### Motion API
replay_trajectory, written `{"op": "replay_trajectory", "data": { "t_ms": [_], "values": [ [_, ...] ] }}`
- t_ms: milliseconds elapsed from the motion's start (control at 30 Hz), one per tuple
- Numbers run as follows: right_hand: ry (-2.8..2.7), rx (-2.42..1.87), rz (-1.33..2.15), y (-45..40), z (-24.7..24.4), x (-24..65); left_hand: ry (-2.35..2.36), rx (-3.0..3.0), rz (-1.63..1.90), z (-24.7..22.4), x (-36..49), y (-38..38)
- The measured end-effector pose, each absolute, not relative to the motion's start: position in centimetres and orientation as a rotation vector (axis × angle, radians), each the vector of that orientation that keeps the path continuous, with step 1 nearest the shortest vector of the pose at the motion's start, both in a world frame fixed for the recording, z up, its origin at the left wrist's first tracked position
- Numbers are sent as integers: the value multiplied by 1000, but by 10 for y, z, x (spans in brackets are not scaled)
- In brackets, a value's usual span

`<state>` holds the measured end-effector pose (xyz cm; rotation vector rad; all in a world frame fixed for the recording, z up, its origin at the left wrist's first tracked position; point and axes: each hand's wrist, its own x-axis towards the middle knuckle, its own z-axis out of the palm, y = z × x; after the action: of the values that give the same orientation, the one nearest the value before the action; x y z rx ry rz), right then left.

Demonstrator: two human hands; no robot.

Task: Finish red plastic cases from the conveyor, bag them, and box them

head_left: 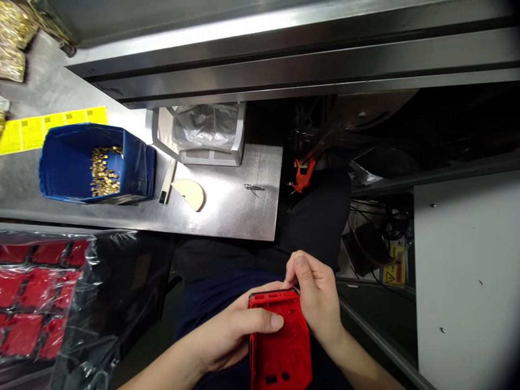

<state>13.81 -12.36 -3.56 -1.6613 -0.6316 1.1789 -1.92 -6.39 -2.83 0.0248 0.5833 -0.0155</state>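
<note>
A red plastic housing with a dark outer rim is held over my lap, its hollow inner side facing up. My left hand grips it from the left, the thumb pressed on the inside near the top end. At the housing's upper right corner is my right hand, fingers curled together beside the rim. Whatever may be between those fingertips is too small or hidden to make out.
On the metal table are a blue bin of small brass pieces, a grey bin, a cutter, a cream disc piece and a small metal part. Red housings lie bagged at left. An orange tool hangs beyond.
</note>
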Motion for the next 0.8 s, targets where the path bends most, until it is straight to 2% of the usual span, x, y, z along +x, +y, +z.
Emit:
{"op": "replay_trajectory", "data": {
  "t_ms": [133,300,467,533,667,800],
  "values": [
    [-653,-1702,1069,-123,-35,139,569,36,-11,-29,-18,-64],
    [-749,-1436,1404,-126,-33,143,574,47,-17,-30,-20,-66],
    [-488,-1600,692,-130,-47,165,521,68,-10,-31,-20,-67],
    [-361,-1599,621,-130,-51,177,537,77,12,-32,-20,-67],
    [-497,-1800,692,-137,-53,192,546,95,0,-34,-22,-68],
    [-721,-1732,1014,-144,-48,190,503,58,10,-37,-24,-70]
  ]
}}
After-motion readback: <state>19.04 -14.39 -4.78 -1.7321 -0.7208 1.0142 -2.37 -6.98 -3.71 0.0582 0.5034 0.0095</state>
